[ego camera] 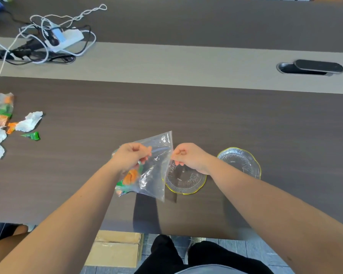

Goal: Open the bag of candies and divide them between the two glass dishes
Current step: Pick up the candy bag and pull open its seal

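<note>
So the person has the clear plastic zip bag (155,165) held up above the near part of the dark wood-grain counter (186,119), left hand (130,156) closed around the bag's left side with its fingers pinching the plastic, right hand (188,157) with fingers pinched shut on the bag's right edge. The orange and green wrapped candies (130,177) sit bunched in the bag's lower left corner, below the left hand. Two clear ribbed glass dishes with yellow rims are on the counter to the right: the nearer dish (186,182) is partly behind the bag and the right wrist, and the farther dish (240,161) is just beside it on the right, both looking empty.
</note>
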Available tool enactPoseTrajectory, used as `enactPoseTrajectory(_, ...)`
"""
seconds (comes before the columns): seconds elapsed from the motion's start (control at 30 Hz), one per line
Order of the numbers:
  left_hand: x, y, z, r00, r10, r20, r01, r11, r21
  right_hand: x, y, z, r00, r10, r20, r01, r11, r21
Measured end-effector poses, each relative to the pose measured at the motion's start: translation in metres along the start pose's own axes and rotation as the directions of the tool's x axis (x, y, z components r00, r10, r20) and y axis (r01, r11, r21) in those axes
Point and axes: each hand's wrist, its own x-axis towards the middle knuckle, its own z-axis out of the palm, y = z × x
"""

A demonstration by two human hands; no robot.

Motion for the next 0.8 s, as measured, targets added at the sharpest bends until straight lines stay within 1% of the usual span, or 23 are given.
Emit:
enactPoseTrajectory(0.07,0.001,-0.001,-0.006,1.000,-0.001,0.011,0.000,0.998,0.064,0.000,0.005,-0.004,1.000,0.008,-0.013,-0.007,0.997,0.080)
enactPoseTrajectory(0.13,0.002,-0.001,-0.003,0.999,-0.015,0.052,0.011,0.998,0.062,0.001,0.004,-0.002,1.000,-0.009,0.004,0.009,0.994,0.106)
enactPoseTrajectory(0.23,0.003,0.001,0.010,0.994,-0.011,0.107,0.003,0.997,0.073,0.004,-0.001,0.005,0.999,-0.025,0.023,0.023,0.995,0.096)
enactPoseTrajectory(0.3,0.004,0.001,0.017,0.995,0.017,0.099,-0.025,0.996,0.084,0.004,-0.003,0.004,0.999,-0.033,0.034,0.030,0.997,0.075)
enactPoseTrajectory(0.37,0.005,0.001,0.020,0.996,0.032,0.084,-0.037,0.998,0.060,0.003,-0.004,0.002,0.998,-0.041,0.049,0.040,0.999,0.028)
enactPoseTrajectory(0.43,0.006,0.001,0.022,0.995,0.034,0.096,-0.038,0.999,0.035,0.002,-0.005,0.002,0.998,-0.033,0.050,0.034,0.999,-0.005)
enactPoseTrajectory(0.5,0.007,0.001,0.026,0.994,0.036,0.107,-0.042,0.998,0.047,0.002,-0.008,0.003,0.999,-0.019,0.043,0.020,1.000,-0.019)
enactPoseTrajectory(0.57,0.009,0.003,0.029,0.997,0.019,0.072,-0.026,0.994,0.102,0.002,-0.010,0.005,0.999,0.002,0.034,-0.002,1.000,-0.024)
enactPoseTrajectory(0.63,0.011,0.004,0.030,0.999,0.015,0.046,-0.024,0.978,0.208,0.003,-0.012,0.006,0.999,0.027,0.030,-0.027,1.000,-0.013)
enactPoseTrajectory(0.7,0.013,0.008,0.031,0.998,0.036,0.058,-0.053,0.944,0.326,0.004,-0.011,0.007,0.999,0.034,0.033,-0.034,0.999,-0.002)
enactPoseTrajectory(0.8,0.016,0.012,0.028,0.995,0.063,0.072,-0.088,0.891,0.444,0.008,-0.010,0.008,0.998,0.046,0.039,-0.045,0.998,-0.037)
